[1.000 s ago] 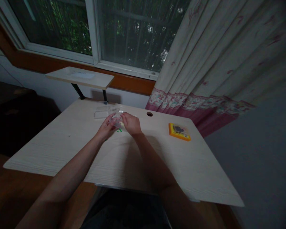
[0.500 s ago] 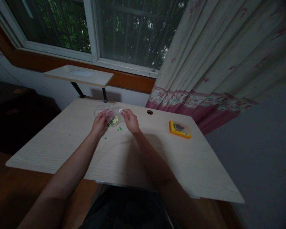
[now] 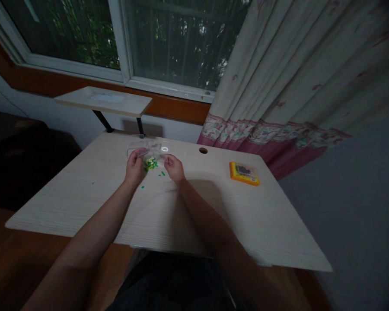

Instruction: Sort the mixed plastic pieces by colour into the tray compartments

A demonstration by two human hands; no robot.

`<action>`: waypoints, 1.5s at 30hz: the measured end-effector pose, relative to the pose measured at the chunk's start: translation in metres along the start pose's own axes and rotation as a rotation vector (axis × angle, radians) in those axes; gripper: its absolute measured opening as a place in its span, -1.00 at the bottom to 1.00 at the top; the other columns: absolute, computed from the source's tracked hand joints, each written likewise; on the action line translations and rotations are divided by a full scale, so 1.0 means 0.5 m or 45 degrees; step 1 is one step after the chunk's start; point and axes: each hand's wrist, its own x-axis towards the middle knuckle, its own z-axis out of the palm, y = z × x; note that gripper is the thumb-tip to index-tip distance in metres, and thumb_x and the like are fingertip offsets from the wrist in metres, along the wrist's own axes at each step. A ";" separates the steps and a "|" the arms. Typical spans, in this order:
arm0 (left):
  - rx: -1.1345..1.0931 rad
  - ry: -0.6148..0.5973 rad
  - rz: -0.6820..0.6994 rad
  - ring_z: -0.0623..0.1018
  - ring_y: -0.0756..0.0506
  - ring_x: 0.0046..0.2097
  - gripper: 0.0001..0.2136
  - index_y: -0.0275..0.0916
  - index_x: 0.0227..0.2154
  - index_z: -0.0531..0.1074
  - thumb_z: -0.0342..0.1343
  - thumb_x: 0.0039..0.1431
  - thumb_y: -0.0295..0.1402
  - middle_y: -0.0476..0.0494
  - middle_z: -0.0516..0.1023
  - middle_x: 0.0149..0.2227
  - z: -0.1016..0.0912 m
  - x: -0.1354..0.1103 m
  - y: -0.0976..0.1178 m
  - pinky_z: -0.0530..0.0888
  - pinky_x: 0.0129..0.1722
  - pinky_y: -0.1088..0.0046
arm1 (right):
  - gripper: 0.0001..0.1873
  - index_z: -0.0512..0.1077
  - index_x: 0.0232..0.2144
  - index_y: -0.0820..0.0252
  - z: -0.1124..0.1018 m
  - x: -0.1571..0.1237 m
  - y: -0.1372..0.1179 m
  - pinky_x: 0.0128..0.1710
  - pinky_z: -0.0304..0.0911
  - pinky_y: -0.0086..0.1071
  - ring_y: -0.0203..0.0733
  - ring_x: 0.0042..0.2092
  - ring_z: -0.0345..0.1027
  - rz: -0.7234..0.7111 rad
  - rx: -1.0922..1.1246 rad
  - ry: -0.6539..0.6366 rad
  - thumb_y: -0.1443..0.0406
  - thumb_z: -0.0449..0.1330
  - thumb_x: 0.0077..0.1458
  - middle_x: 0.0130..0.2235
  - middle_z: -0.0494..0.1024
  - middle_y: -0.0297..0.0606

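My left hand [image 3: 134, 165] and my right hand [image 3: 174, 167] hold a small clear plastic bag [image 3: 154, 154] between them, just above the pale wooden table [image 3: 168, 216]. Each hand pinches one side of the bag. Small green and yellow pieces [image 3: 151, 164] sit at the bag's lower part. A few tiny green bits [image 3: 162, 173] lie loose on the table under and in front of the hands. A clear flat lid or tray [image 3: 135, 149] lies just behind the left hand.
An orange-framed flat box [image 3: 244, 173] lies on the table's right side. A cable hole [image 3: 203, 150] is near the far edge. A small raised shelf [image 3: 103, 99] stands at the back left under the window. A patterned curtain [image 3: 278, 86] hangs at the right.
The hands have drawn apart, spreading the bag. Green and yellow pieces now show in it, and a few green bits have dropped onto the table.
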 end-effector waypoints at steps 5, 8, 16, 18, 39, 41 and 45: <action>0.100 -0.107 0.014 0.49 -0.10 -0.01 -0.74 -0.12 -0.17 0.50 0.08 0.06 -0.44 -0.06 0.55 -0.09 0.004 -0.014 0.010 0.40 0.06 0.38 | -0.67 0.43 -0.21 0.19 0.004 -0.001 0.009 -0.20 0.33 -0.48 -0.30 -0.26 0.46 0.229 0.370 0.114 0.34 0.03 -0.07 -0.25 0.57 -0.33; 0.092 -0.136 0.020 0.48 -0.13 0.02 -0.75 -0.13 -0.17 0.50 0.09 0.07 -0.44 -0.07 0.55 -0.07 0.010 -0.020 0.022 0.41 0.07 0.35 | -0.67 0.44 -0.25 0.17 0.003 -0.005 0.014 -0.31 0.30 -0.52 -0.33 -0.35 0.40 0.282 0.396 0.134 0.33 0.02 -0.11 -0.28 0.57 -0.37; 0.159 -0.262 0.125 0.43 -0.14 0.15 -0.72 -0.11 -0.14 0.51 0.04 0.12 -0.45 -0.09 0.53 0.03 0.010 -0.028 0.041 0.29 0.22 0.23 | -0.71 0.41 -0.32 0.15 0.005 -0.009 0.014 -0.08 0.36 -0.41 -0.24 -0.06 0.50 0.275 0.471 0.214 0.38 -0.02 -0.13 -0.09 0.62 -0.27; 0.249 -0.286 0.218 0.42 -0.16 0.16 -0.72 -0.13 -0.12 0.51 0.01 0.15 -0.44 -0.12 0.50 0.06 0.006 -0.026 0.039 0.25 0.24 0.20 | -0.73 0.40 -0.34 0.14 0.003 -0.009 0.011 0.02 0.33 -0.37 -0.25 0.03 0.47 0.247 0.485 0.219 0.40 -0.02 -0.11 -0.07 0.61 -0.26; 0.107 0.424 -0.093 0.51 0.04 -0.44 -0.69 -0.19 -0.16 0.33 0.26 0.04 -0.34 0.08 0.40 -0.45 -0.071 0.070 0.013 0.48 -0.36 0.50 | -0.42 0.14 0.28 0.06 -0.153 0.035 -0.134 0.20 0.28 -0.19 -0.17 0.18 0.35 -0.242 0.232 0.233 0.04 0.00 0.29 0.25 0.31 -0.12; 0.034 0.515 -0.225 0.55 0.03 -0.44 -0.68 -0.18 -0.17 0.25 0.24 0.05 -0.37 0.09 0.43 -0.44 -0.090 0.085 -0.002 0.51 -0.37 0.48 | -0.42 0.19 0.25 0.04 -0.190 0.026 -0.149 0.18 0.30 -0.17 -0.15 0.12 0.41 -0.275 0.297 0.208 0.03 0.05 0.26 0.24 0.33 -0.12; -0.050 0.585 -0.381 0.58 0.00 -0.43 -0.66 -0.19 -0.20 0.18 0.24 0.06 -0.45 0.06 0.48 -0.43 -0.111 0.095 -0.025 0.55 -0.37 0.43 | -0.48 0.33 0.16 0.01 -0.270 -0.019 -0.155 0.15 0.35 -0.13 -0.12 0.06 0.46 -0.269 0.274 0.128 0.05 0.16 0.19 0.16 0.43 -0.14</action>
